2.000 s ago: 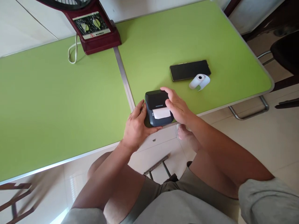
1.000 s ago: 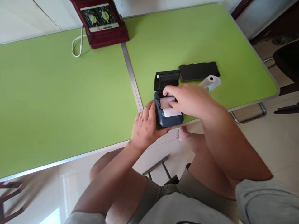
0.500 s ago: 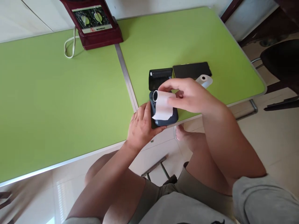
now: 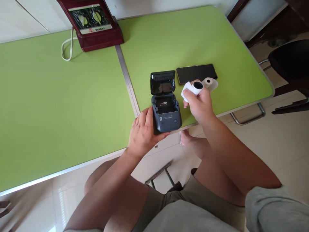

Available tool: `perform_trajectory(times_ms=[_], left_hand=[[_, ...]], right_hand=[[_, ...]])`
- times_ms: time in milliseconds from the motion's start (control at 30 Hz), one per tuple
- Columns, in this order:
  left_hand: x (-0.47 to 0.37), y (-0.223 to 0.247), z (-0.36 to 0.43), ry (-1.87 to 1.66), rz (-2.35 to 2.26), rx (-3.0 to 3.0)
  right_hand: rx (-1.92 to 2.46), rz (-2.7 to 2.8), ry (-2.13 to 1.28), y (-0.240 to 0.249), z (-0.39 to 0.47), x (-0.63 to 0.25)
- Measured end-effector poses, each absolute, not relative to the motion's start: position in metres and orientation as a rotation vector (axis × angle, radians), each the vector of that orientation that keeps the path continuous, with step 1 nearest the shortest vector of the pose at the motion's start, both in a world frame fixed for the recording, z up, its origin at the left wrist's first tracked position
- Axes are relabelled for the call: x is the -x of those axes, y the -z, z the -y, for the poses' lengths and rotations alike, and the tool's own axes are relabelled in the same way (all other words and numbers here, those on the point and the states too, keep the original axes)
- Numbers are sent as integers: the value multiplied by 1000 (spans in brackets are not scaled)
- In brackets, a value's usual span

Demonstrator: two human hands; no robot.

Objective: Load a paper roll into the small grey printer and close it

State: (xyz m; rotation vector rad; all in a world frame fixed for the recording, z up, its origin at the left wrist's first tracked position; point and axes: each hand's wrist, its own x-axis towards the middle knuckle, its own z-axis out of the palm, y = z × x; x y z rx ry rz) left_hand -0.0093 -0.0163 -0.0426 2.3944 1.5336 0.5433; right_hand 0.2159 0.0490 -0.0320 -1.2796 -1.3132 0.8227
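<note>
A small dark label printer [image 4: 166,120] stands at the table's front edge with its lid [image 4: 163,83] swung up and its paper bay bare. My left hand [image 4: 142,130] grips the printer's left side, its thumb along the front. To the right of the printer, my right hand [image 4: 201,104] is closed around a white paper roll [image 4: 190,90] with a dark hollow core. Just behind that hand a second paper roll [image 4: 212,84] rests on the table, partly covered by the hand.
A black smartphone [image 4: 196,73] lies behind the rolls on the green table [image 4: 72,106]. At the back left stands a dark red appliance [image 4: 101,37] with two knobs and a white cord [image 4: 71,48]. A dark chair [image 4: 289,61] is off to the right.
My right hand has lifted the paper roll away from over the printer and moved it to the right, turning it. The printer's open bay now shows. My left hand keeps its hold.
</note>
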Motion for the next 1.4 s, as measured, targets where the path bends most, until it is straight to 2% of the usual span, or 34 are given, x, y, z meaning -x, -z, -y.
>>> perform_trajectory(times_ms=[233, 400, 500, 667, 767, 1000, 1233, 1400], left_hand=[[9, 45, 16, -609, -1534, -2442], [11, 48, 16, -637, -1502, -2454], [11, 49, 17, -636, -1502, -2444], [11, 47, 16, -616, -1508, -2454], [11, 45, 16, -617, -1508, -2453], [12, 47, 15, -628, -1500, -2455], [12, 48, 15, -635, -1494, -2449], [12, 48, 15, -633, -1491, -2433]], right_hand=[[1458, 1649, -340, 35, -51, -232], [1447, 1893, -308, 47, -54, -234], [1521, 1909, -240, 41, -46, -231], [1305, 1823, 32, 10, -34, -251], [1448, 1750, 163, 11, -42, -278], [1777, 1702, -28, 54, -70, -308], [1762, 1720, -114, 38, -57, -289], [1696, 1713, -95, 46, -58, -291]])
